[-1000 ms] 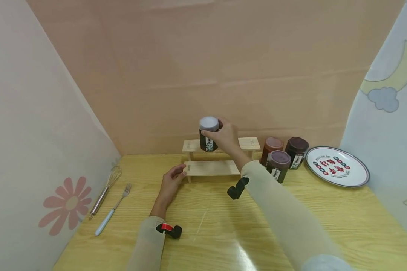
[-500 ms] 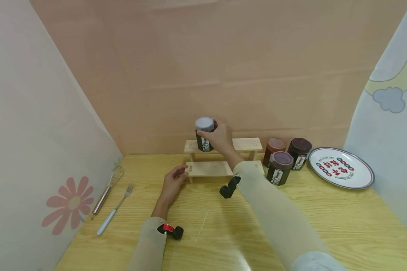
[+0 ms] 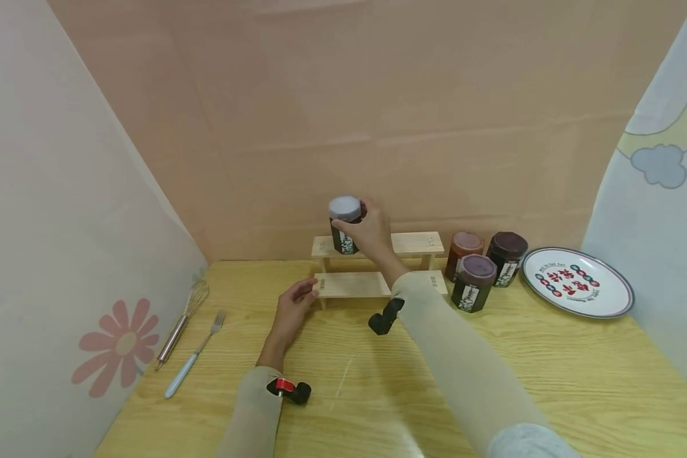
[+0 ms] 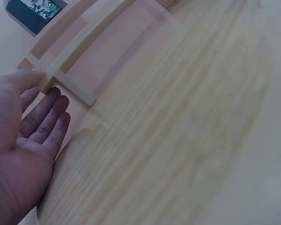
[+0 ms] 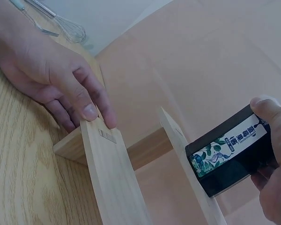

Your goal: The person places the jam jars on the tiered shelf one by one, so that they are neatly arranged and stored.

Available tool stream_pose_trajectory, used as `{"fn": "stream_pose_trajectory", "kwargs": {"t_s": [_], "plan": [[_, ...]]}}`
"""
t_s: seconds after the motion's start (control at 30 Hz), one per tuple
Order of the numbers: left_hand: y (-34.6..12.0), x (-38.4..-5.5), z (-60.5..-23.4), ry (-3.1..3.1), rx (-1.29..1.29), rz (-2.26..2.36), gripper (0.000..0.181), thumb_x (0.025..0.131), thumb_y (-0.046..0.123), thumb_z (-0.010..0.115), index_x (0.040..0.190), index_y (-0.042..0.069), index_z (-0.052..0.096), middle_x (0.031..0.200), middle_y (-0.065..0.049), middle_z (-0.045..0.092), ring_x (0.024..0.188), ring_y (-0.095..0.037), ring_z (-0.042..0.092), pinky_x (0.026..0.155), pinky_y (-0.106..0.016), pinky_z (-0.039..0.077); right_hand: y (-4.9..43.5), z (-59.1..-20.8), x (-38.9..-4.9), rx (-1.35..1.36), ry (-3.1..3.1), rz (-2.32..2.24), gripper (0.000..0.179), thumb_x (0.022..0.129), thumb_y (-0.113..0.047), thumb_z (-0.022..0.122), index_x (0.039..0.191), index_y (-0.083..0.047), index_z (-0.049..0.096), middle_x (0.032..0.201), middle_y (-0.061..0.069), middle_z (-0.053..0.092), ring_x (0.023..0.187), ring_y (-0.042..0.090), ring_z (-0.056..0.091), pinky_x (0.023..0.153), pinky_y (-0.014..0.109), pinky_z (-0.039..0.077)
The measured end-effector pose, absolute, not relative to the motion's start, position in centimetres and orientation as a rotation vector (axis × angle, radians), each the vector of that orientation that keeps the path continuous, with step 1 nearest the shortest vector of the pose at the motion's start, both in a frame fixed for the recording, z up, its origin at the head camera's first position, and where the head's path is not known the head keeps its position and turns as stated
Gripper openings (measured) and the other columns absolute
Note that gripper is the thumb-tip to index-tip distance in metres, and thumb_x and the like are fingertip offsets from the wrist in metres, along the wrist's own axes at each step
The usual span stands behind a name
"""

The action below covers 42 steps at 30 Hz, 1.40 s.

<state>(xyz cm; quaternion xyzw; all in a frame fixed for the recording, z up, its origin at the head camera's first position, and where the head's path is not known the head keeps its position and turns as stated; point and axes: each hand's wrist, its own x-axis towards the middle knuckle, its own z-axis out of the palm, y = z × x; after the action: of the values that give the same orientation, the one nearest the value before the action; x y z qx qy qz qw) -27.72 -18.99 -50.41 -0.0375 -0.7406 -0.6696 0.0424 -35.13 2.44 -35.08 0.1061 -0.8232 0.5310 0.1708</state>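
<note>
Right arm (image 3: pixel 458 353) stretched forward, right hand (image 3: pixel 373 233) curled round a dark jar (image 3: pixel 345 239) upright on the upper left of a wooden stand (image 3: pixel 352 285), left forearm (image 3: pixel 256 404) angled over the bench (image 3: pixel 332 388), left hand (image 3: pixel 292 312) lower, thumb and fingers pinching the stand's lower left end

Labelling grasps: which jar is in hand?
The pale-lidded jam jar, held by the right hand; the reddish-lidded jar, purple-lidded jar and dark-lidded jar stand on the table.
</note>
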Motion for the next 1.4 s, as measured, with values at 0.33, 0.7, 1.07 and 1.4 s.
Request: {"fn": "stream_pose_trajectory", "kwargs": {"t_s": [0.33,0.7,1.07,1.4], "plan": [[-18.9,-27.7,-50.4,-2.259,-0.133,-2.053,0.039,0.101,0.020,0.069,0.138,0.010,0.063,0.142,-0.012,0.061,0.131,-0.024,0.057,0.098,-0.015,0.050,4.4,-34.9,-34.6,0.340,-2.366,1.674,0.078,0.088,-0.034,0.084,0.151,-0.009,0.046,0.144,0.016,0.059,0.134,0.031,0.056,0.112,0.046,0.049],[-19.0,-27.8,-50.3,-2.269,-0.122,-2.058,0.037,0.101,0.020,0.069,0.137,0.013,0.064,0.140,-0.010,0.062,0.126,-0.021,0.059,0.094,-0.016,0.052,12.2,-34.9,-32.9,0.348,-2.391,1.695,0.082,0.092,-0.035,0.080,0.156,-0.005,0.038,0.152,0.020,0.051,0.141,0.034,0.049,0.122,0.047,0.038],[-19.2,-27.6,-50.3,-2.287,-0.112,-2.077,0.038,0.102,0.024,0.068,0.138,0.014,0.063,0.143,-0.010,0.059,0.130,-0.023,0.056,0.096,-0.017,0.051,20.8,-36.0,-29.5,0.247,-2.463,1.495,0.081,0.093,-0.040,0.077,0.155,-0.004,0.040,0.149,0.022,0.053,0.139,0.041,0.050,0.118,0.053,0.040],[-19.8,-27.3,-49.9,-2.297,-0.102,-2.022,0.037,0.102,0.023,0.067,0.137,0.012,0.064,0.142,-0.012,0.060,0.129,-0.024,0.056,0.093,-0.013,0.050,28.5,-37.3,-29.5,0.059,-2.526,1.299,0.086,0.094,-0.048,0.074,0.159,-0.006,0.036,0.159,0.021,0.045,0.143,0.043,0.045,0.114,0.056,0.043]]}}
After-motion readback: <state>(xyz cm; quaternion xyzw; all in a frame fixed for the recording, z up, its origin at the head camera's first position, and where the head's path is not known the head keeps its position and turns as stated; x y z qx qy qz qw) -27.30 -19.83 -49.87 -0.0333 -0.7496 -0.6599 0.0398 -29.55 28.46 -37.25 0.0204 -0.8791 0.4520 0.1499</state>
